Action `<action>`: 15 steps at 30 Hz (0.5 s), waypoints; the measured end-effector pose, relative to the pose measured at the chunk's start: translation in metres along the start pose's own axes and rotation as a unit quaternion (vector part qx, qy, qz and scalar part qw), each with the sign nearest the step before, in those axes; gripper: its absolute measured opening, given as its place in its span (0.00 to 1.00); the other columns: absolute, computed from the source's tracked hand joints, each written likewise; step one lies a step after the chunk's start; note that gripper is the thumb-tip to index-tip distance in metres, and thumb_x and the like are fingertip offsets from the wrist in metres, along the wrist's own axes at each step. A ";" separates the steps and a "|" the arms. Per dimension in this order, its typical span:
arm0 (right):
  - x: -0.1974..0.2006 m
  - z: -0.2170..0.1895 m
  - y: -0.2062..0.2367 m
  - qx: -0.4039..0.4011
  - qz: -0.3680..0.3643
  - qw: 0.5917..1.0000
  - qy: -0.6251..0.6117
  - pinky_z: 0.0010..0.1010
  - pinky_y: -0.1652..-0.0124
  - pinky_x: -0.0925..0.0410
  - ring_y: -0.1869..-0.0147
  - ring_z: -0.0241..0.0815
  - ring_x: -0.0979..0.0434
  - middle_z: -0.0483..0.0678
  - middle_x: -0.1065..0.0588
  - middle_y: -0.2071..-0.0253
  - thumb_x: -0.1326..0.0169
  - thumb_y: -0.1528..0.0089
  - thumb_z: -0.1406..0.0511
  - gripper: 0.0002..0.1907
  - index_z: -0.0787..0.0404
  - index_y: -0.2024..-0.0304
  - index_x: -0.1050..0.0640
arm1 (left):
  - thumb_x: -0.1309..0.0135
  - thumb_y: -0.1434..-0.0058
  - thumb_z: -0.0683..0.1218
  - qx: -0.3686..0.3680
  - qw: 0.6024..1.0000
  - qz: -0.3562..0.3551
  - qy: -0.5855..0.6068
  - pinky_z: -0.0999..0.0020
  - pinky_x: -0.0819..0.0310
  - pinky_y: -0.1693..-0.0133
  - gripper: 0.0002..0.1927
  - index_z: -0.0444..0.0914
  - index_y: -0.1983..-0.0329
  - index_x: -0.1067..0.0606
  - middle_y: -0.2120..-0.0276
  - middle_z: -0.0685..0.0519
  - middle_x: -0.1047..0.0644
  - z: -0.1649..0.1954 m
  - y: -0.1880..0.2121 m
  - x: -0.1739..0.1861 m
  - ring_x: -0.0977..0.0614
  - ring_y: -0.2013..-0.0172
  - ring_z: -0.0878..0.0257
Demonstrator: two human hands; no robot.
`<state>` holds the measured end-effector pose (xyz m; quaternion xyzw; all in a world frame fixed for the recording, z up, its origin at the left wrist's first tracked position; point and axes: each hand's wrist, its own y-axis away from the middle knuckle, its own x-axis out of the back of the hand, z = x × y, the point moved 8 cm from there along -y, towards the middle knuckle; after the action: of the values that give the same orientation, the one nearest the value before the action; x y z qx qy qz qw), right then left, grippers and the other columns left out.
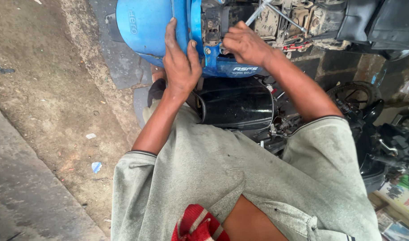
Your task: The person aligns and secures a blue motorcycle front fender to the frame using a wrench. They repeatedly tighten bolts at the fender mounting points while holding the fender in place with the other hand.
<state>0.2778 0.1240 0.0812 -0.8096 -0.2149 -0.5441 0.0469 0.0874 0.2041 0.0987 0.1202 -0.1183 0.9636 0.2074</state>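
Note:
A blue motorcycle body panel [144, 27] sits at the top of the head view, with dirty engine parts [298, 20] to its right. My left hand [180, 62] lies flat against the blue panel, fingers gripping its edge. My right hand [244, 44] is closed around the handle of a metal wrench [258, 13] that reaches into the frame beside the panel. Below both hands is a black motorcycle seat [238, 105] with white stitching. My grey shirt fills the lower part of the view.
Bare dirt and concrete ground [43, 111] spreads to the left with small scraps of litter [96, 167]. A black wheel [354, 93] and other motorcycle parts crowd the right side. Printed papers [398, 201] lie at the lower right. A red striped cloth [197, 225] hangs at the bottom.

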 end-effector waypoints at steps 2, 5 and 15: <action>0.002 0.004 -0.005 0.041 -0.027 0.998 0.027 0.37 0.50 0.40 0.57 0.44 0.31 0.44 0.30 0.67 0.41 0.47 0.76 0.15 0.56 0.65 0.32 | 0.53 0.23 0.41 0.003 1.000 -0.003 0.005 0.54 0.30 0.33 0.30 0.29 0.25 0.51 0.31 0.29 0.37 0.000 0.000 -0.001 0.28 0.32 0.34; 0.001 0.017 -0.008 0.054 -0.070 0.994 0.072 0.37 0.49 0.39 0.57 0.43 0.33 0.42 0.30 0.68 0.39 0.47 0.74 0.16 0.54 0.65 0.32 | 0.53 0.23 0.41 -0.002 1.000 -0.012 0.000 0.52 0.29 0.32 0.30 0.29 0.25 0.52 0.31 0.28 0.37 0.000 0.001 -0.001 0.27 0.32 0.34; -0.002 0.010 -0.014 0.072 -0.091 0.992 0.040 0.33 0.47 0.39 0.57 0.41 0.32 0.40 0.31 0.68 0.42 0.46 0.75 0.13 0.54 0.65 0.29 | 0.53 0.23 0.42 -0.002 1.000 -0.004 -0.010 0.53 0.26 0.34 0.30 0.29 0.25 0.52 0.32 0.29 0.36 -0.005 -0.001 0.002 0.25 0.34 0.34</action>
<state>0.2800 0.1385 0.0730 -0.7592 -0.3240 -0.5609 0.0641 0.0852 0.2073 0.0944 0.1302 -0.1223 0.9611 0.2107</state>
